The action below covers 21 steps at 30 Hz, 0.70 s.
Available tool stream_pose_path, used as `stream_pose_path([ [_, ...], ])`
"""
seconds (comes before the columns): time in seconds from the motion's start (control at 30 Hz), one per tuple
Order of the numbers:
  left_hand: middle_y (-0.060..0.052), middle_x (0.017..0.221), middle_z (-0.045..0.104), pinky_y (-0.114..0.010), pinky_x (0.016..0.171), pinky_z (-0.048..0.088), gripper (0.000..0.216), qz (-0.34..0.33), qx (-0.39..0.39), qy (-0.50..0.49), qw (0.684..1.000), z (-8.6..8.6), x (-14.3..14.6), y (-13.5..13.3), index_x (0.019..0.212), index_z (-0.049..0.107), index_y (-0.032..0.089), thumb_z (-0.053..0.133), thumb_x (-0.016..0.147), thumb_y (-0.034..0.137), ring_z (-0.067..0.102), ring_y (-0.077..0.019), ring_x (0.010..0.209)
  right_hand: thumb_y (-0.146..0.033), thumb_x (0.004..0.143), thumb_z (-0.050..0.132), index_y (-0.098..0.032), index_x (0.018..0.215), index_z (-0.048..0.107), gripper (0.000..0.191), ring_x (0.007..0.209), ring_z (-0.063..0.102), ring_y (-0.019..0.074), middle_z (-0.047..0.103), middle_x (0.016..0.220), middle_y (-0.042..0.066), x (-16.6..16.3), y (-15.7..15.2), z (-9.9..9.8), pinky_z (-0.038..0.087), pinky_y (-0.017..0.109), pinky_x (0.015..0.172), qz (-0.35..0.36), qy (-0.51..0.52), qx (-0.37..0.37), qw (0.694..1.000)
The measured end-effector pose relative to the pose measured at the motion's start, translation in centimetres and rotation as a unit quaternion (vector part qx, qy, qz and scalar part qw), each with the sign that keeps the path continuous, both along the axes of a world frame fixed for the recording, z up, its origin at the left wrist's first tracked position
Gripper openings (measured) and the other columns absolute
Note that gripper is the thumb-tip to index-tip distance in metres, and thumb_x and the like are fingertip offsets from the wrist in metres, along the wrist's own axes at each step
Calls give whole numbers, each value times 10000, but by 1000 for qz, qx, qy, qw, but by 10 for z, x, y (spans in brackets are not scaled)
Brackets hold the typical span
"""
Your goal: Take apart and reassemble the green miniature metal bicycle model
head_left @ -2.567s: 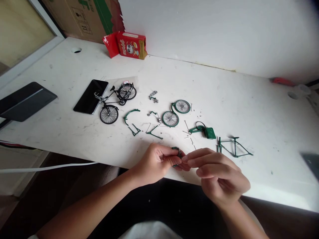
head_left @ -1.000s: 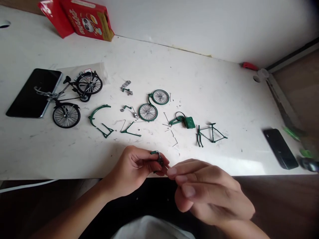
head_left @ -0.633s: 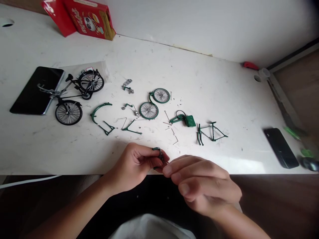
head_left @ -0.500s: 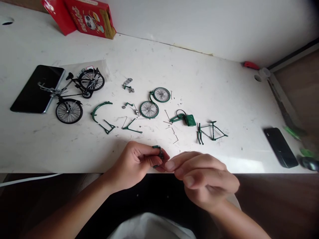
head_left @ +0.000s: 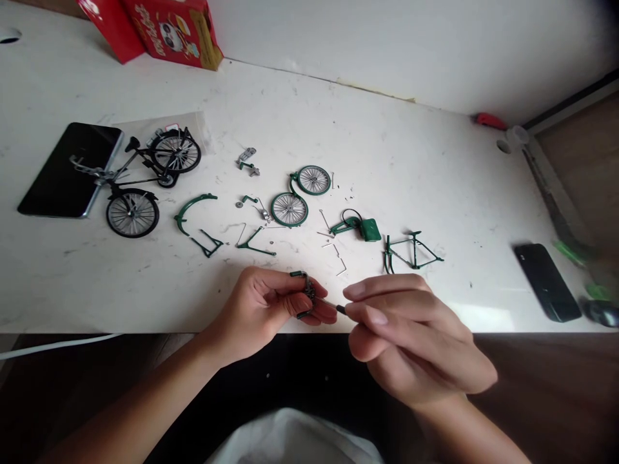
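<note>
Between the thumb and fingers of my left hand (head_left: 264,312) is a small model-bicycle handlebar (head_left: 307,283) with dark green grips. My right hand (head_left: 418,341) pinches a thin screwdriver (head_left: 341,309) by its dark handle. Its slim metal shaft points left and its tip meets the middle of the handlebar; the exact contact is too small to make out. Beyond my hands lie a green bicycle frame (head_left: 414,251), two joined spoked wheels (head_left: 290,209), a green curved mudguard (head_left: 186,211) and a green Y-shaped part (head_left: 251,246).
An assembled black model bicycle (head_left: 140,174) stands at the left, by a tablet-like dark device (head_left: 68,171). A green square part (head_left: 371,230) and several tiny metal pieces lie mid-table. A black phone (head_left: 546,281) rests at the right; a red box (head_left: 174,32) is at the back.
My right hand has shifted to the right and its fingers have drawn back, so the screwdriver now shows. The handlebar in my left hand has moved slightly left and up.
</note>
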<state>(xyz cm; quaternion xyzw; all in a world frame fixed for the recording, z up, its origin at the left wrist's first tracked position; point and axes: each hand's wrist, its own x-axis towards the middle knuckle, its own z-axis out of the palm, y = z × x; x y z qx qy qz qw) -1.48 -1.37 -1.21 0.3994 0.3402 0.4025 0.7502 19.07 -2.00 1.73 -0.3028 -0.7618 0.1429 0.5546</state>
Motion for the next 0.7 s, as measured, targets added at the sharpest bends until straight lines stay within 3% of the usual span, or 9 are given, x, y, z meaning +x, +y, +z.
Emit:
stream_pose_path([
  [0.1,-79,859,862,-263,757,702,114,2,-2,-8,1000,0,1,0,924,836,127,800,973,223,855,-231,826,-57,884,846,-108,1214,789,339,911,835,232,853,965,58,0,-4,3,747,367,734,54,33,-38,997],
  [0.23,-88,863,861,-285,768,708,118,2,1,-3,1000,0,2,1,908,827,117,777,976,200,856,-243,839,-37,881,835,-125,1049,800,193,866,845,250,845,918,62,-6,-4,4,752,401,700,54,73,-62,994],
  [0.47,-82,876,854,-299,796,705,90,-5,-5,33,999,-1,2,1,902,833,122,753,942,134,848,-230,835,9,862,780,-129,1071,792,251,862,850,274,853,971,58,-1,-1,-2,749,400,629,118,30,-55,991],
  [0.6,-76,874,856,-305,824,703,113,-15,-4,21,1000,2,1,3,904,824,128,721,949,120,853,-232,876,13,850,759,-149,1003,785,224,804,843,260,844,945,47,3,-2,-14,734,379,582,107,38,-57,992],
  [0.7,-87,879,860,-325,840,706,89,-13,-25,-11,1000,2,1,3,895,811,125,749,948,160,857,-243,883,-4,857,758,-182,1007,791,236,817,848,284,854,959,46,4,0,-24,753,426,635,60,32,-24,997],
])
